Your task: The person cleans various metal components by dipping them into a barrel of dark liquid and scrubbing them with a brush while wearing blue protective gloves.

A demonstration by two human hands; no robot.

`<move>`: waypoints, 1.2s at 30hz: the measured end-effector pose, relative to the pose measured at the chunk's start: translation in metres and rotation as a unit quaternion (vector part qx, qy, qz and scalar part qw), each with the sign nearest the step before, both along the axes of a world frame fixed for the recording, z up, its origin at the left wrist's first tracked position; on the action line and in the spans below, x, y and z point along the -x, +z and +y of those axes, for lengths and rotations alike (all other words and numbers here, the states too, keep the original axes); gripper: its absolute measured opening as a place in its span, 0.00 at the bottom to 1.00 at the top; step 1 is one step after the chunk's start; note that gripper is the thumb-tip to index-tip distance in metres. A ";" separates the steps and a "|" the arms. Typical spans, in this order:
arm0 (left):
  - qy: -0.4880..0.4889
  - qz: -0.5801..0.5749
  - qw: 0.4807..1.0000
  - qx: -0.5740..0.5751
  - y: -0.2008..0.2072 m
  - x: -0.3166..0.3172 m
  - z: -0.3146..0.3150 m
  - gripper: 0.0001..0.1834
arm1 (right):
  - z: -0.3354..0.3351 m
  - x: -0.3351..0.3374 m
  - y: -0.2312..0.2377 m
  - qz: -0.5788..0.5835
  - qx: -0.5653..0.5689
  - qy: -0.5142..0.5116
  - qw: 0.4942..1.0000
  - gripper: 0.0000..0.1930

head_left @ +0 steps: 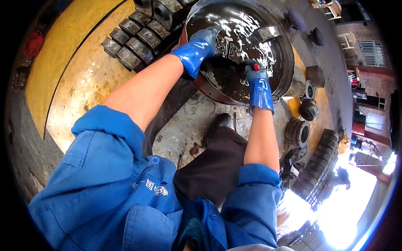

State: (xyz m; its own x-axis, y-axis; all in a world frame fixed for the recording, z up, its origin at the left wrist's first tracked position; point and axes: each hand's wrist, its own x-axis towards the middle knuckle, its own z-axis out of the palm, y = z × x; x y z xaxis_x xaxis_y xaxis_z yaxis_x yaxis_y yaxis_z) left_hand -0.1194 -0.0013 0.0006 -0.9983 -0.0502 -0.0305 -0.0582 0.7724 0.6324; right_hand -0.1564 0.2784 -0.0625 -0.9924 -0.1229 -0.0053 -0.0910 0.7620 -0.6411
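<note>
A wide round basin [287, 54] of dark, glossy liquid stands in front of me. My left hand [208, 38], in a blue rubber glove darkened by grime, reaches over its left side. Its fingers look curled, but what they hold is lost against the dark liquid. Over the near right part of the basin, my right hand [255, 75], gloved alike, is closed round a red-tipped handle [256, 67]. The tool's other end stretches left as a dark shape toward my left hand and cannot be made out. A small pale metallic block [268, 32] sits at the basin's far right.
Rows of greasy metal blocks [140, 39] lie left of the basin on a yellowish worn surface [75, 92]. To the right are a dark round part [308, 109], stacked rings [297, 131] and a long row of dark rings [316, 163]. My shoe [222, 120] is on a stained plate.
</note>
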 end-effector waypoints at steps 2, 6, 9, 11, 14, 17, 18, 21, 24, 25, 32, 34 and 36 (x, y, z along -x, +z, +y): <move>0.005 -0.006 1.000 0.019 0.006 -0.005 -0.004 0.55 | -0.029 -0.007 0.037 0.103 0.075 0.025 0.991 0.08; 0.014 0.028 1.000 -0.001 -0.017 0.003 -0.007 0.56 | -0.084 -0.030 0.108 -0.037 0.396 -0.036 0.917 0.09; -0.010 0.065 0.997 -0.034 -0.016 0.003 -0.005 0.58 | -0.105 -0.031 0.115 -0.173 0.564 -0.136 0.796 0.09; -0.001 0.046 0.999 -0.017 -0.010 0.004 0.000 0.57 | -0.106 -0.022 0.102 -0.202 0.611 -0.179 0.744 0.10; -0.003 0.036 0.999 -0.036 -0.015 0.008 -0.007 0.56 | -0.099 -0.009 0.086 -0.170 0.570 -0.213 0.775 0.10; 0.001 0.084 0.996 -0.012 -0.023 0.007 -0.011 0.55 | -0.111 -0.010 0.103 -0.159 0.573 -0.217 0.774 0.11; -0.009 0.061 0.998 -0.032 -0.010 0.003 -0.005 0.56 | -0.109 -0.009 0.100 -0.181 0.589 -0.208 0.759 0.11; -0.033 0.002 0.998 -0.047 -0.007 0.008 -0.005 0.57 | -0.114 -0.010 0.090 -0.223 0.599 -0.230 0.734 0.14; -0.006 0.016 1.000 0.003 -0.008 0.005 -0.002 0.58 | -0.111 -0.008 0.091 -0.204 0.556 -0.268 0.760 0.13; -0.016 0.041 0.999 -0.032 -0.007 0.005 0.000 0.58 | -0.108 -0.009 0.092 -0.195 0.536 -0.263 0.778 0.13; -0.033 0.019 0.999 -0.009 -0.013 0.008 0.000 0.60 | -0.097 -0.012 0.110 -0.104 0.235 -0.217 0.942 0.12; -0.022 0.036 0.998 -0.042 -0.040 0.016 -0.014 0.60 | -0.095 -0.014 0.118 -0.050 0.204 -0.230 0.950 0.11; -0.024 0.041 0.998 -0.039 -0.049 0.019 -0.019 0.59 | -0.084 -0.013 0.109 0.000 0.226 -0.271 0.936 0.15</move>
